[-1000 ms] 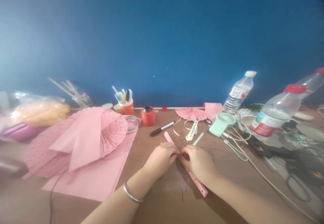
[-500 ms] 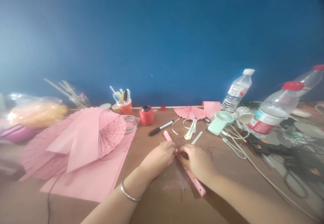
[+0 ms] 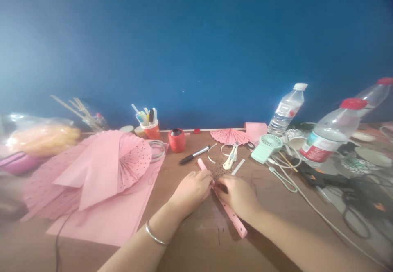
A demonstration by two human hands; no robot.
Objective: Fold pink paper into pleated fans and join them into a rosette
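Observation:
A narrow folded strip of pink paper with dark dots lies slantwise on the brown table. My left hand is closed on its middle from the left, fingers bent over it. From the right, my right hand pinches the strip at the same spot, and the fingertips of both hands nearly meet. What lies between the fingertips is hidden. Beyond the hands are a cream utility knife, a short white strip, a black-and-silver marker and scattered small dark bits.
Pink pleated paper fans lie over pink sheets at left. A cup of pens and a red round container stand behind. At right are a mint handheld fan, plastic bottles and cables.
The view has shifted very slightly. Both hands stay on the pink strip in nearly the same place, and its near end has moved a little to the left.

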